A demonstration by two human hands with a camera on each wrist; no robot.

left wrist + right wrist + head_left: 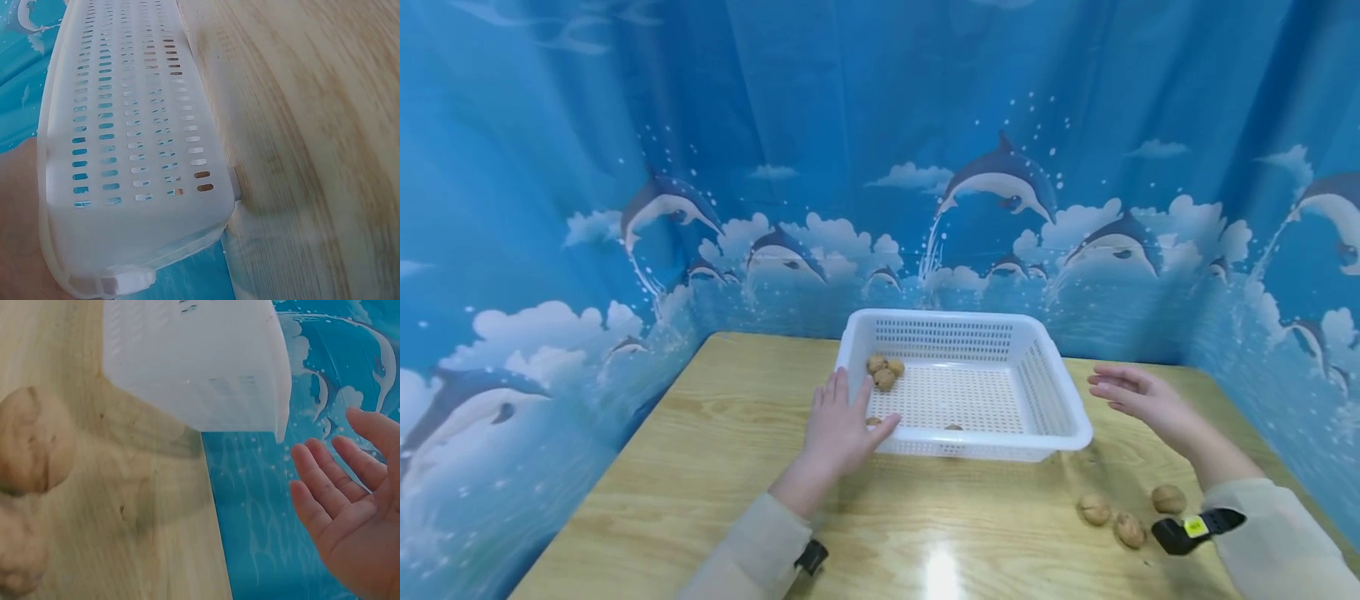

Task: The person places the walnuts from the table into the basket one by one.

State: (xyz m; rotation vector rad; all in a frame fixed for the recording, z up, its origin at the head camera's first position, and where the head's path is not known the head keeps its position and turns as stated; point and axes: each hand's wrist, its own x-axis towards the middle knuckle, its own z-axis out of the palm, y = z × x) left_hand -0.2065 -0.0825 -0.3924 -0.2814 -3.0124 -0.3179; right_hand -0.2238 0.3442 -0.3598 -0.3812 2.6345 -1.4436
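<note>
A white perforated plastic basket stands in the middle of the wooden table. A small cluster of walnuts lies in its far left corner, and two more show by the near wall. My left hand lies with straight fingers against the basket's near left corner, thumb on the front wall. In the left wrist view the basket wall fills the frame. My right hand hovers open just right of the basket, touching nothing; its palm shows beside the basket corner.
Three loose walnuts lie on the table at the near right, below my right forearm; two of these walnuts appear in the right wrist view. A blue dolphin-print curtain encloses the table on three sides.
</note>
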